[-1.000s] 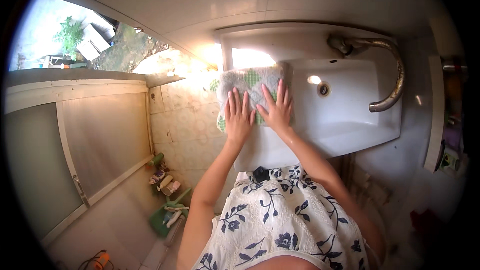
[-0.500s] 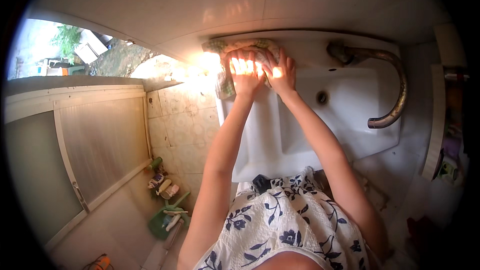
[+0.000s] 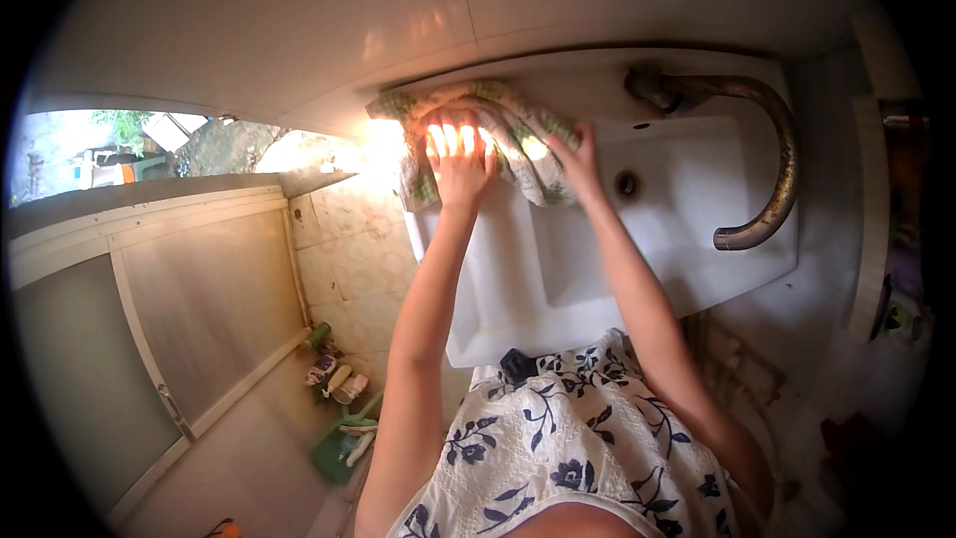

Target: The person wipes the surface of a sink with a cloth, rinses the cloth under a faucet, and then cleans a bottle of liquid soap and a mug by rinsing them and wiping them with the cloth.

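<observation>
The cloth, patterned in green and pale tones, lies rumpled over the back left part of the white sink, its right end reaching to the edge of the basin; half a second ago it was bunched more tightly under two hands set close together, and a second ago it lay as a flat pad farther forward; now it is drawn out sideways in loose folds, and the hands stand farther apart; the left hand rests palm down on the cloth's left half, fingers laid out straight and not closed round anything, striped by strong sunlight; the right hand is at the cloth's right end, thumb toward the folds and fingers pointing back, though I cannot tell whether it pinches the edge or only presses against it; for the work in hand, this seems to mean that the cloth is now handled from two ends rather than pressed as one wad, with the sink's left front surface in plain view; the drain lies just right of the right hand, and the tap curves well apart from both; lower left, a green container stands near the tiles.
</observation>
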Demonstrator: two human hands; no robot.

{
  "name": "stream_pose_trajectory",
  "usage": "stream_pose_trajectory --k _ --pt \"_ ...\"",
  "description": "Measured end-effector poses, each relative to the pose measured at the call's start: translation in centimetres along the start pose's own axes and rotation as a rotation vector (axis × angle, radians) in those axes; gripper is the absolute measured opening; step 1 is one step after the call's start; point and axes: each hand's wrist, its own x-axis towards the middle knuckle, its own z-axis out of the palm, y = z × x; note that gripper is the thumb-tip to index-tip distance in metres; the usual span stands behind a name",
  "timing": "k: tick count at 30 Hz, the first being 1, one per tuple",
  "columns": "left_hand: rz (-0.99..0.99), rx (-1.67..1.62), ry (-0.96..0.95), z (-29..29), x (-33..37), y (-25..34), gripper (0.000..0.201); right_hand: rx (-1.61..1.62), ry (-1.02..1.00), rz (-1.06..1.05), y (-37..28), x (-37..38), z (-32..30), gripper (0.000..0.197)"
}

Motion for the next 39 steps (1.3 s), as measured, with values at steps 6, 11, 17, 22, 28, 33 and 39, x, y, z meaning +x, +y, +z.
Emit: stream_pose_trajectory --k 6,11,17,22,28,33,39 --pt "-0.079 -0.138 -0.359 -2.8 2.2 0.5 0.045 -0.732 0.369 -0.696 -6.3 8.8 -5.2 0.027" --pt "0.029 0.012 0.039 -2.0 -0.5 0.3 0.047 -0.859 0.253 -0.392 -5.9 0.7 0.0 0.053" --pt "-0.014 -0.052 0.177 -1.5 1.8 2.3 0.057 -1.003 0.243 -0.192 -5.9 1.9 0.8 0.070" --pt "0.018 -0.058 0.070 -1.5 1.9 2.6 0.059 -0.955 0.293 -0.251 -4.2 2.7 0.9 0.068" --pt "-0.003 -0.005 -0.033 0.1 -1.5 1.3 0.049 -0.796 0.189 -0.374 -3.9 1.2 3.5 0.067" --pt "-0.019 0.054 -0.160 -0.5 -4.9 2.7 0.050 -0.567 -0.086 -0.473 -3.8 -2.2 4.9 0.062" --pt "-0.082 0.162 -0.274 -1.3 -5.9 3.4 0.049 -0.623 -0.265 -0.499 -5.2 -0.6 2.7 0.061"
